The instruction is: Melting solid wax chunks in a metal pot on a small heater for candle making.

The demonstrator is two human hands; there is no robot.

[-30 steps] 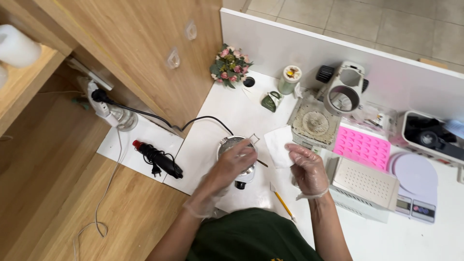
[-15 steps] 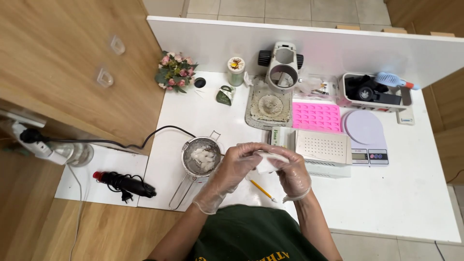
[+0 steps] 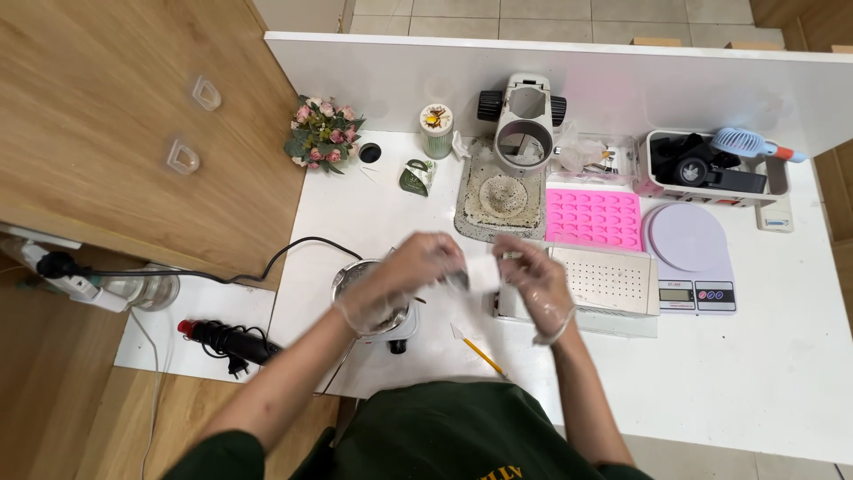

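Both gloved hands meet above the table [image 3: 764,373]. Left hand [image 3: 404,280] and right hand [image 3: 533,283] pinch a small white sheet [image 3: 482,274] between them, just over the metal pot [image 3: 360,283]. Motion blurs it; a slip could drop it into the pot.
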